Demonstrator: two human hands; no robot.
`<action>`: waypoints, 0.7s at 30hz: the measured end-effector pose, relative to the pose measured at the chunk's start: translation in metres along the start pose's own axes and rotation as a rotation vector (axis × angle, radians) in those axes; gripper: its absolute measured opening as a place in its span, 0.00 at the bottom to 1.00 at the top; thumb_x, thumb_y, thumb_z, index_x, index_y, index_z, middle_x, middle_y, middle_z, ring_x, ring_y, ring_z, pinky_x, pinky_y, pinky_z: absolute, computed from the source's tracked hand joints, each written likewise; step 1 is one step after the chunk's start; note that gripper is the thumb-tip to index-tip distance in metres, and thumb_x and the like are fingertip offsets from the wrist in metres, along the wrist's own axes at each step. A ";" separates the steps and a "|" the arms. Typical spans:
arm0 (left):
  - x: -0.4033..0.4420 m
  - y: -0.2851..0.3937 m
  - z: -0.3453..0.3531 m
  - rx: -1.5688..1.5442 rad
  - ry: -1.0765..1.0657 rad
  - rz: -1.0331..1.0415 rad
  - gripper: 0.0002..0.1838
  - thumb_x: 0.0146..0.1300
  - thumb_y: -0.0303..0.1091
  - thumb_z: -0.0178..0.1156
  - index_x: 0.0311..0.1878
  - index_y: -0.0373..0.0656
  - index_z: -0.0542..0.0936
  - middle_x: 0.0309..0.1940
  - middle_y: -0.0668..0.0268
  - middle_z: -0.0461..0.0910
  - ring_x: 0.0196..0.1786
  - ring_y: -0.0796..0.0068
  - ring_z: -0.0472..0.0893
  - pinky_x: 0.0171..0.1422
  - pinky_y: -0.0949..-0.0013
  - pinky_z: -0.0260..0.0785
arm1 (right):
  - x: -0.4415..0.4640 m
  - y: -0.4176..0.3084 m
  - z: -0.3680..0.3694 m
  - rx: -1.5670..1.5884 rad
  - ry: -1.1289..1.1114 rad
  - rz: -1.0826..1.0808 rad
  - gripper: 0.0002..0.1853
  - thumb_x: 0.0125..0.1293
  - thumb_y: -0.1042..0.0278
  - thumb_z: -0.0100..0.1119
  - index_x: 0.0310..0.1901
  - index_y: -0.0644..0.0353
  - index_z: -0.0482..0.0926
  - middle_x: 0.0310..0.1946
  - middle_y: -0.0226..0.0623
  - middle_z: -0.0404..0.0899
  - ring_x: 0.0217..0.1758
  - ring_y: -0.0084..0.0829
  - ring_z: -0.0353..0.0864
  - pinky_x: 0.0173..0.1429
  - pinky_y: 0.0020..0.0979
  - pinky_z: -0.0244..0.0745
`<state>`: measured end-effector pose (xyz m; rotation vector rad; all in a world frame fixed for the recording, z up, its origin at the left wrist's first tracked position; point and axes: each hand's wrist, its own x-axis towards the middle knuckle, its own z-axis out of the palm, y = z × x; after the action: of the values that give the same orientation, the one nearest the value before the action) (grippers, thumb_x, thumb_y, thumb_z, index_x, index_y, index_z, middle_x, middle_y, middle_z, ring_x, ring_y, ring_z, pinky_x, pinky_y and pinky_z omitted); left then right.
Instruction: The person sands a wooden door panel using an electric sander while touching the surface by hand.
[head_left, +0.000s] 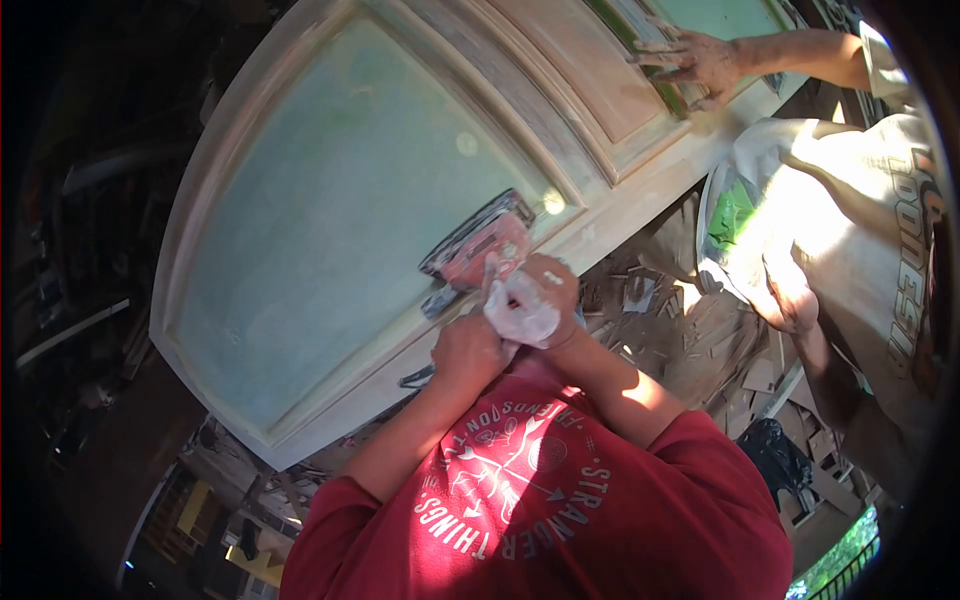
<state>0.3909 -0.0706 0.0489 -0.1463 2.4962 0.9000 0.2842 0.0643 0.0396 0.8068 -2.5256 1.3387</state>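
Observation:
In front of my chest, my left hand and my right hand are close together. Between them is a crumpled, whitish, dusty piece with a dark hole in it; whether it is a cloth or a dust bag I cannot tell. My right hand is closed round its far side, while the left fingers are closed at its near left edge. Just beyond, a dusty red electric sander with a black base rests tilted at the border of a large framed panel. The fingertips are partly hidden.
A co-worker's hand lies spread on the panel's far part. Their other hand is by a clear bag with something green. Wood scraps cover the floor, with a black plastic bag at right.

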 end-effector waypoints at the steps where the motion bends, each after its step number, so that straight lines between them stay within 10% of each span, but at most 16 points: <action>1: 0.010 0.012 -0.004 0.003 -0.029 -0.030 0.33 0.63 0.52 0.79 0.64 0.40 0.83 0.38 0.50 0.91 0.39 0.42 0.92 0.43 0.43 0.85 | 0.001 0.008 -0.003 -0.029 0.009 0.010 0.12 0.49 0.73 0.75 0.27 0.53 0.77 0.25 0.34 0.75 0.27 0.42 0.81 0.31 0.44 0.76; 4: 0.027 0.031 -0.004 0.003 -0.066 -0.085 0.23 0.63 0.50 0.79 0.51 0.41 0.89 0.36 0.48 0.91 0.40 0.39 0.91 0.45 0.42 0.85 | 0.004 0.022 -0.012 -0.070 -0.009 0.024 0.12 0.49 0.74 0.75 0.27 0.53 0.77 0.24 0.35 0.75 0.27 0.43 0.81 0.31 0.44 0.76; 21: -0.074 -0.064 -0.024 0.008 -0.119 -0.184 0.25 0.62 0.52 0.78 0.54 0.44 0.89 0.39 0.50 0.92 0.42 0.41 0.92 0.49 0.43 0.86 | -0.031 -0.078 0.060 -0.082 -0.177 -0.046 0.15 0.50 0.68 0.77 0.41 0.57 0.88 0.32 0.34 0.80 0.35 0.39 0.85 0.31 0.41 0.79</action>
<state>0.4627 -0.1396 0.0631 -0.3052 2.3327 0.7994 0.3577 -0.0080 0.0485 1.0000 -2.6572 1.1898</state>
